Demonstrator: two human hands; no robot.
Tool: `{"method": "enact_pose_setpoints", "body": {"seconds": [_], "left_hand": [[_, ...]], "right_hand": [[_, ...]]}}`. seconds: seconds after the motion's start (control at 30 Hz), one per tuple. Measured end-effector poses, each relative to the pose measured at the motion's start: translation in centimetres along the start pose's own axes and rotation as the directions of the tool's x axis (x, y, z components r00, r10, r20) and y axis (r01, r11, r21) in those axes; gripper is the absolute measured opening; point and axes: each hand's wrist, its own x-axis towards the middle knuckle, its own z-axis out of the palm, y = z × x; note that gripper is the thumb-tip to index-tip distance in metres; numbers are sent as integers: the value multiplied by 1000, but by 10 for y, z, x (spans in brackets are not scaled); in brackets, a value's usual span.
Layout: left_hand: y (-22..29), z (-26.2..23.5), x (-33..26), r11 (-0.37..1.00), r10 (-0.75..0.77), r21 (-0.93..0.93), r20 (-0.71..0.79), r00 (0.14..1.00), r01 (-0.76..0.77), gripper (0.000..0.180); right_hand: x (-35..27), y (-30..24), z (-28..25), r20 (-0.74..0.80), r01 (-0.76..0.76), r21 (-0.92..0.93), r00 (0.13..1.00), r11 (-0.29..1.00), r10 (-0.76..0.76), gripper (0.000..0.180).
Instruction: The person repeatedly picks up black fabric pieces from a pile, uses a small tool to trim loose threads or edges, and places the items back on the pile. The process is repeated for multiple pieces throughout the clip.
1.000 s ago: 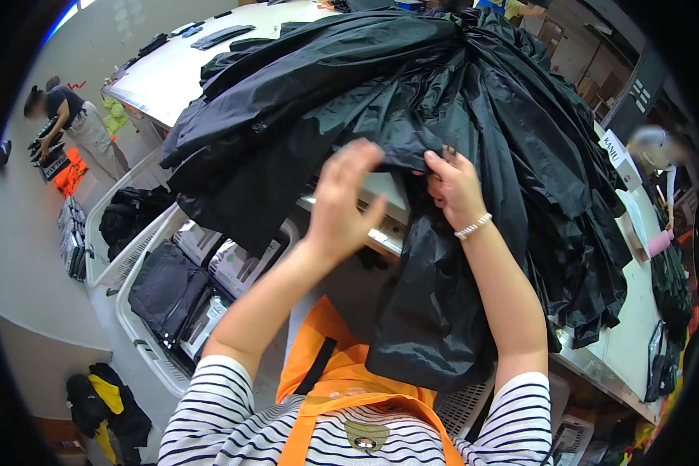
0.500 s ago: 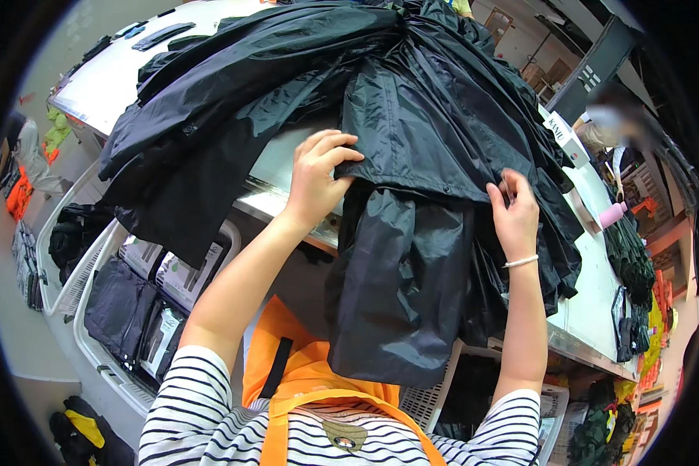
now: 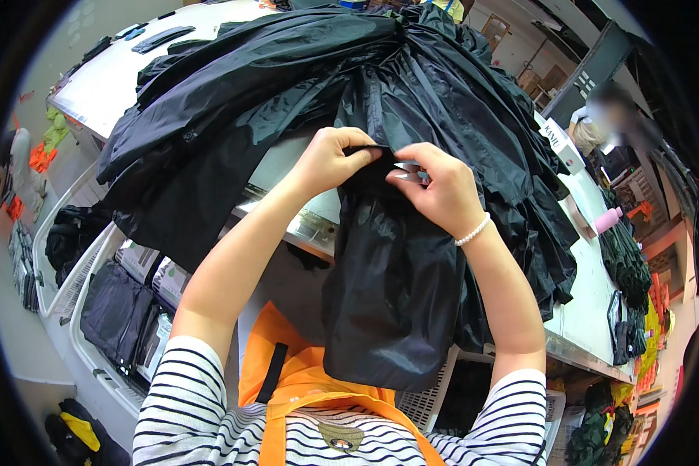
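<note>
From my remote seat, closest thing I've got is the orange apron (image 3: 287,377), with the black fabric (image 3: 388,311) drooping in front of it. Slick, crinkly stuff, kinda glossy. Left hand (image 3: 326,163) is pinching a folded edge; just beside it, the right hand (image 3: 443,190) has fingers curled round a small shiny thing (image 3: 409,168), too tiny for me to ID. The fabric drapes over the white table (image 3: 113,85), long axis running away from the wearer, loose end pointing apronward, pleats converging at the far bunched end.
</note>
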Motion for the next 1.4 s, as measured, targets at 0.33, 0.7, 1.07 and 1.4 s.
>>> {"method": "enact_pose_setpoints", "body": {"seconds": [0.33, 0.7, 1.07, 1.4], "left_hand": [[-21, -6, 0, 650, -424, -613, 197, 884, 449, 17], [-35, 39, -41, 896, 272, 310, 181, 945, -317, 30], [0, 57, -69, 858, 134, 465, 207, 969, -218, 39], [-2, -108, -181, 470, 25, 764, -513, 858, 442, 14]], "right_hand": [[5, 51, -3, 308, -438, 457, 895, 774, 324, 19], [-21, 70, -31, 397, -404, 71, 850, 912, 346, 14], [58, 39, 125, 527, -525, 230, 775, 819, 349, 25], [19, 59, 132, 288, -499, 320, 861, 805, 419, 22]]}}
